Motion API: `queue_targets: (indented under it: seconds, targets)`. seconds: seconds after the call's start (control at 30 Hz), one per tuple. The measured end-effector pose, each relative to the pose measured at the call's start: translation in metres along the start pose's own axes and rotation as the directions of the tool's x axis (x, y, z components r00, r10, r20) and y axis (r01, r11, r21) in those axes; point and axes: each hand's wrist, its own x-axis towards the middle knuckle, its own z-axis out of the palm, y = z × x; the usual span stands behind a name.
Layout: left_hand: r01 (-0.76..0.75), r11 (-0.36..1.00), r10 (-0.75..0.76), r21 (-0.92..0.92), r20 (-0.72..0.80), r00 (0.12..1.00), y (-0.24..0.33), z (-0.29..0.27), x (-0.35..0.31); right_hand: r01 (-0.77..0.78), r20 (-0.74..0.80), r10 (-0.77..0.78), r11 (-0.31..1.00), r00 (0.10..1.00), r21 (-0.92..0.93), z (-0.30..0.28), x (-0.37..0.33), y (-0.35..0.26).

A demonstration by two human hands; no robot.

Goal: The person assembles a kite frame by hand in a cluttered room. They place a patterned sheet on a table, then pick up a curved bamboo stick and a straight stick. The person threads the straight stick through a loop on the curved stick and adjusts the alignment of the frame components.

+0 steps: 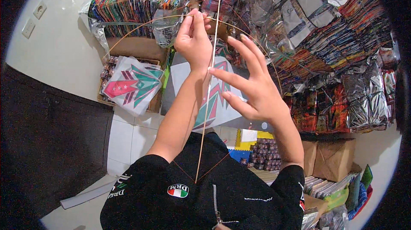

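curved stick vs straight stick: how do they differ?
Shape: the curved stick arcs; the straight stick shows no clear bend.
Direction: the curved stick spans side to side; the straight stick runs lengthwise toward the black shirt.
Hold: the left hand pinches the curved stick; a fingertip of the open right hand is at the straight stick, contact unclear.
Shared: both are long and thin.

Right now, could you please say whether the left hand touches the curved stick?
Touching: the head view shows the left hand pinching the curved stick between its fingertips.
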Motion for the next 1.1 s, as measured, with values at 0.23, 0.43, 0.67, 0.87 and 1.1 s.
queue_targets:
  seconds: [0.23, 0.43, 0.67, 0.87, 1.1]
  targets:
    - [0.007, 1.000, -0.007, 0.015, 0.008, 1.000, 0.004, -0.004, 0.004, 0.170, 0.186, -0.191, 0.978, 0.964, 0.124, 0.006, -0.024, -0.023]
    - [-0.017, 0.999, 0.016, 0.043, 0.037, 0.999, 0.002, -0.015, 0.000, 0.041, -0.012, -0.041, 0.998, 0.999, -0.046, 0.014, -0.010, -0.007]
    - [0.021, 0.999, -0.021, 0.031, 0.018, 1.000, -0.005, -0.018, -0.002, 0.265, 0.226, -0.307, 0.943, 0.924, 0.201, 0.017, -0.041, -0.056]
    - [0.024, 0.999, -0.024, 0.038, 0.004, 1.000, -0.013, -0.015, -0.005, 0.062, 0.065, -0.065, 0.997, 0.996, 0.046, 0.014, -0.031, -0.025]
    - [0.056, 0.997, -0.056, 0.050, -0.003, 0.998, -0.019, -0.019, -0.005, 0.172, 0.201, -0.209, 0.968, 0.957, 0.184, 0.019, -0.055, -0.047]
